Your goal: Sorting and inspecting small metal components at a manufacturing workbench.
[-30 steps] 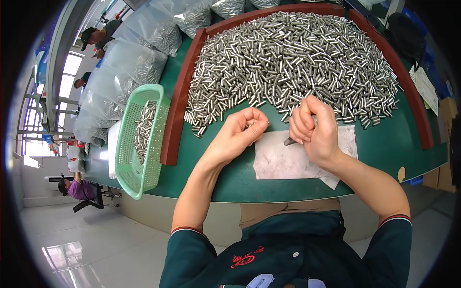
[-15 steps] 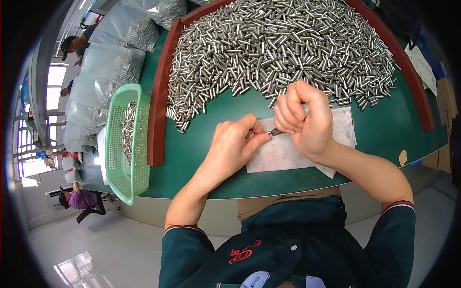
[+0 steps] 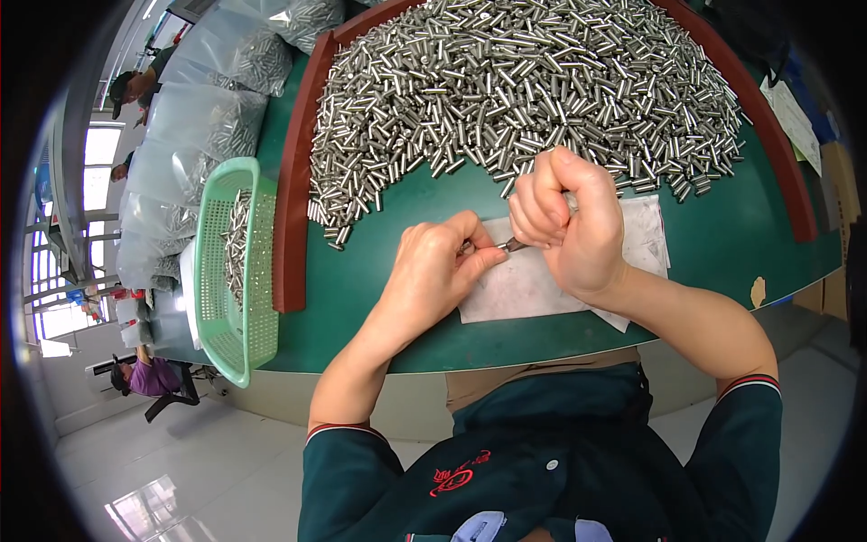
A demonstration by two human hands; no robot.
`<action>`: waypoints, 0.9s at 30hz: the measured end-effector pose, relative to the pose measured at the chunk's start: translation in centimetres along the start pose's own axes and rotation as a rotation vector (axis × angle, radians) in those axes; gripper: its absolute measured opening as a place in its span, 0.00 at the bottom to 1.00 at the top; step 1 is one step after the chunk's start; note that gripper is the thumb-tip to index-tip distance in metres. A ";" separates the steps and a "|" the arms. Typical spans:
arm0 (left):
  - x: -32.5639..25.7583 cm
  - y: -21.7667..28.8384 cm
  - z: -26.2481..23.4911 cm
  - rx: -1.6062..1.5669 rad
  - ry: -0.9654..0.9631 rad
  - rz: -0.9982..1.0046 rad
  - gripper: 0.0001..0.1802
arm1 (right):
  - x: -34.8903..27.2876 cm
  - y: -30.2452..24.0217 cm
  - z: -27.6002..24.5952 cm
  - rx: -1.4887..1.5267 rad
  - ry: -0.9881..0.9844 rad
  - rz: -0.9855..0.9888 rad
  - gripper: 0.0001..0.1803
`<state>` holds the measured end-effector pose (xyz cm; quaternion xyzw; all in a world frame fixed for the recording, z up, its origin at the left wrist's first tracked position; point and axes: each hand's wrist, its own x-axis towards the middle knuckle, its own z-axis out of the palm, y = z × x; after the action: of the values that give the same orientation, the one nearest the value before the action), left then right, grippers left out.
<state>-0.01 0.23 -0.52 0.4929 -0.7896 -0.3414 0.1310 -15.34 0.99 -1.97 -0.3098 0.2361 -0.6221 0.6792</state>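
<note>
Between the thumb and fingers of my left hand a small shiny metal pin is pinched, mostly covered by the fingertips. My right hand is curled in a fist around a slim tool with a dark tapered tip; its handle is hidden in the palm, so its exact kind does not show. That tip meets the end of the pin. Both hands are above a smudged white cloth or paper sheet on the green table. Beyond them spreads a large heap of metal pins.
Dark red rails border the heap at left and right. A green plastic basket with more pins stands left of the left rail. Clear plastic bags of pins line the far left. Other people are in the background.
Both hands keep their hold and have barely shifted. The whole view has moved very slightly, with the basket and heap a little further left.
</note>
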 end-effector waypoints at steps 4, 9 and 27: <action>0.3 0.3 0.0 0.001 -0.002 0.018 0.10 | 0.0 0.3 0.2 -0.039 0.003 -0.039 0.22; 0.4 0.5 -0.3 0.000 -0.006 0.018 0.10 | -0.4 0.4 1.1 -0.153 -0.014 -0.106 0.21; 0.5 -0.9 -1.5 -0.700 -0.113 -0.129 0.09 | 0.0 -0.1 0.0 0.035 0.001 0.037 0.20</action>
<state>1.25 -1.06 -0.09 0.4472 -0.5982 -0.6252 0.2264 -15.44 1.00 -1.88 -0.2933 0.2311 -0.6137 0.6957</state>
